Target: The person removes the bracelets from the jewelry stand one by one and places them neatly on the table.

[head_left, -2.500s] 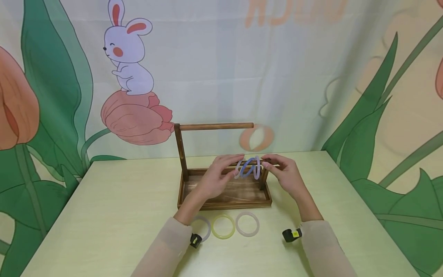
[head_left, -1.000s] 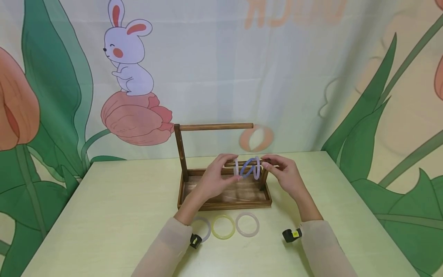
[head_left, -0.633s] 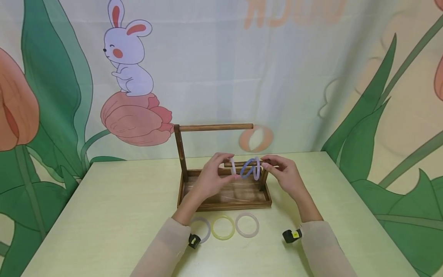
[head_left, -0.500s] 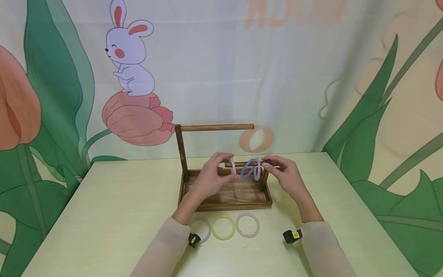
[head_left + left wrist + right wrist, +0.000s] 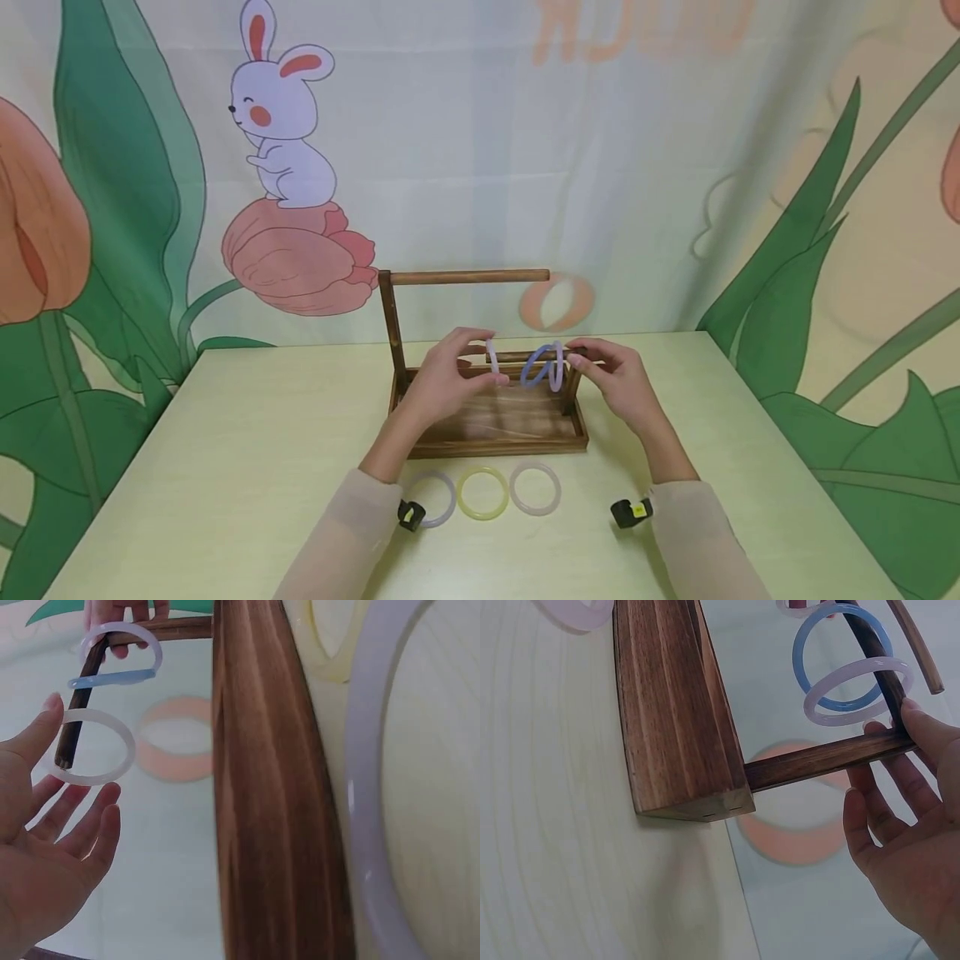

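Note:
My left hand [image 5: 438, 379] pinches a whitish bangle [image 5: 494, 360] between thumb and fingers, right at the free left end of the lower wooden rod [image 5: 513, 357]. In the left wrist view the rod's tip shows inside that bangle [image 5: 129, 754]. A blue bangle [image 5: 534, 367] hangs tilted on the same rod, with a pale lilac bangle [image 5: 557, 377] against it on the right. My right hand [image 5: 617, 375] grips the corner where this rod meets its short post [image 5: 832, 756]. Both belong to a dark wooden stand with a tray base [image 5: 495, 448].
On the table [image 5: 262, 433] in front of the stand lie a lilac bangle [image 5: 452, 502], a yellow bangle [image 5: 483, 517] and a pinkish bangle [image 5: 536, 512]. A taller rod [image 5: 472, 277] juts out above from the left post [image 5: 392, 325]. Behind hangs a printed curtain [image 5: 450, 167].
My left hand has slid the whitish bangle leftward along the lower rod, away from the blue one, to the rod's free end. My right hand keeps its grip on the corner.

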Tool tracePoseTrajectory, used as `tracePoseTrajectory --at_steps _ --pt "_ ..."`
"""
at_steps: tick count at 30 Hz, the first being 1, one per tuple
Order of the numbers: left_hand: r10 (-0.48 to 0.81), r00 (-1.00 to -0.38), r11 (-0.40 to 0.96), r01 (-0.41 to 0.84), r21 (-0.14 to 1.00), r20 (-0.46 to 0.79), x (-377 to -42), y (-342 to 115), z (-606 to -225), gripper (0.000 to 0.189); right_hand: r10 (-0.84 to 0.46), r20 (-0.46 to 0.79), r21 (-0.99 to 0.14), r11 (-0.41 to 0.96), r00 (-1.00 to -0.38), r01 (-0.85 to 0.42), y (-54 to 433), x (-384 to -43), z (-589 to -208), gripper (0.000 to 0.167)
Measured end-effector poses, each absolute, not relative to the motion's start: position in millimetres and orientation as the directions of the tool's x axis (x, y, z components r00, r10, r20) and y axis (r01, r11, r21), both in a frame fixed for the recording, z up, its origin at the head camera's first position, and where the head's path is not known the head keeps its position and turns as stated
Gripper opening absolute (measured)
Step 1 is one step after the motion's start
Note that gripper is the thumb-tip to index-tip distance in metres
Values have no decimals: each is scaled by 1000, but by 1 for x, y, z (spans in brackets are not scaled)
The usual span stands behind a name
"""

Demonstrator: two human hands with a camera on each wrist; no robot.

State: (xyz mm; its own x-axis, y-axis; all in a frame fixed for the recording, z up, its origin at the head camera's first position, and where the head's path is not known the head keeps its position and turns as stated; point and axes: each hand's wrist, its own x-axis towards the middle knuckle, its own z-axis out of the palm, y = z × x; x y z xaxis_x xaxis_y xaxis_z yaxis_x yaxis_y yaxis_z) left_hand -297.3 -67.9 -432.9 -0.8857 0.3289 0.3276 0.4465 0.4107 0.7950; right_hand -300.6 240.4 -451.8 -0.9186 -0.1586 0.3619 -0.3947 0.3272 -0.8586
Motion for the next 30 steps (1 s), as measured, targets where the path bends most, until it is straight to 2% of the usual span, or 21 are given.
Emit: tracePoseTrajectory --at_steps 9,17,30 --pt "324 -907 447 397 801 269 -300 -97 -428 69 -151 362 -867 307 -920 -391 240 -303 -454 27" --pt "344 -910 430 372 823 231 -284 -119 -435 66 -147 358 -873 296 -922 -387 239 -303 -454 26" --pt "351 -871 481 483 732 344 -233 -142 -440 61 -144 364 -876 283 -920 -391 241 -304 -454 25"
